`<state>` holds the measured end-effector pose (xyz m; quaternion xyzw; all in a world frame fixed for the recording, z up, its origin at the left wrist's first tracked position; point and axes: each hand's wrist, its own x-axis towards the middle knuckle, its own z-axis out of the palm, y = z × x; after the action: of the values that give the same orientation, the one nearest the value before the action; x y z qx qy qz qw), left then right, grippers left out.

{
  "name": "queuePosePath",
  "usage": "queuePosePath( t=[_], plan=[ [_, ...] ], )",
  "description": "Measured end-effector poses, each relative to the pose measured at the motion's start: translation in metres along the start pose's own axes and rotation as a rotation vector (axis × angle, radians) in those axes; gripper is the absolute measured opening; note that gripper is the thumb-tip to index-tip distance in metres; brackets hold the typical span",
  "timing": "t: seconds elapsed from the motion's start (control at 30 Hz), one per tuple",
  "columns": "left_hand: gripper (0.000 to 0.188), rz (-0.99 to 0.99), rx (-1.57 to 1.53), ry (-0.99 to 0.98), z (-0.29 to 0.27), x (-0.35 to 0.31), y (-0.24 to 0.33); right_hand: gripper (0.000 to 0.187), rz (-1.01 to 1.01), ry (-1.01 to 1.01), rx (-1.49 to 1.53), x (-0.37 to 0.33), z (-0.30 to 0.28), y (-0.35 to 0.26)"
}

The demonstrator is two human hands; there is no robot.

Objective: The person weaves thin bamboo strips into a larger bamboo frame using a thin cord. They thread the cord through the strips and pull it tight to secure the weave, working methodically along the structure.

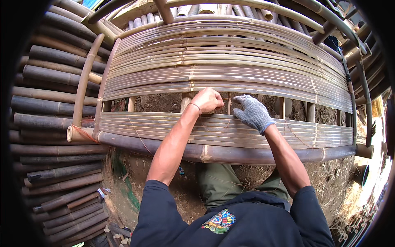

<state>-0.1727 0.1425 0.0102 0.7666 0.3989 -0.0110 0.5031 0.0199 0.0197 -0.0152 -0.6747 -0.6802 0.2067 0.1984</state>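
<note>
Before me stands a bamboo bench (263, 154) with a seat of thin split-bamboo slats (160, 76). A lengthwise gap divides the far slats from a nearer band of slats (164, 125). My left hand (207, 100), bare, is over this gap with its fingers curled together; whatever they pinch is too small to make out. On my right hand (253, 113) is a grey knit glove. Its thumb and fingers are apart at the near band's edge, with nothing visible between them. A narrow upright strip (229, 103) shows in the gap between my hands.
Dark bamboo poles (53, 123) are stacked along the left. More cut poles (242, 11) lie beyond the bench, behind its curved rail (247, 5). Thin loose strands (140, 138) hang over the front slats. A bamboo armrest (85, 82) rises at the left end.
</note>
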Motion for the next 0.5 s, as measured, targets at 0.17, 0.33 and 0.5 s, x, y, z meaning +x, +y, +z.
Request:
queuePosePath(
  t=[0.17,0.33,0.5],
  plan=[
    [0.023,-0.047,-0.454,-0.283,-0.023,-0.031,0.035,0.028,-0.115,0.196,0.378,-0.026,-0.023,-0.058],
    [0.034,0.173,-0.113,0.418,-0.013,-0.073,0.012,0.009,-0.046,0.143,0.326,-0.139,-0.109,-0.042],
    [0.037,0.265,0.511,0.669,0.047,-0.124,-0.029,0.004,0.232,0.727,0.176,-0.328,-0.195,0.010]
  ],
)
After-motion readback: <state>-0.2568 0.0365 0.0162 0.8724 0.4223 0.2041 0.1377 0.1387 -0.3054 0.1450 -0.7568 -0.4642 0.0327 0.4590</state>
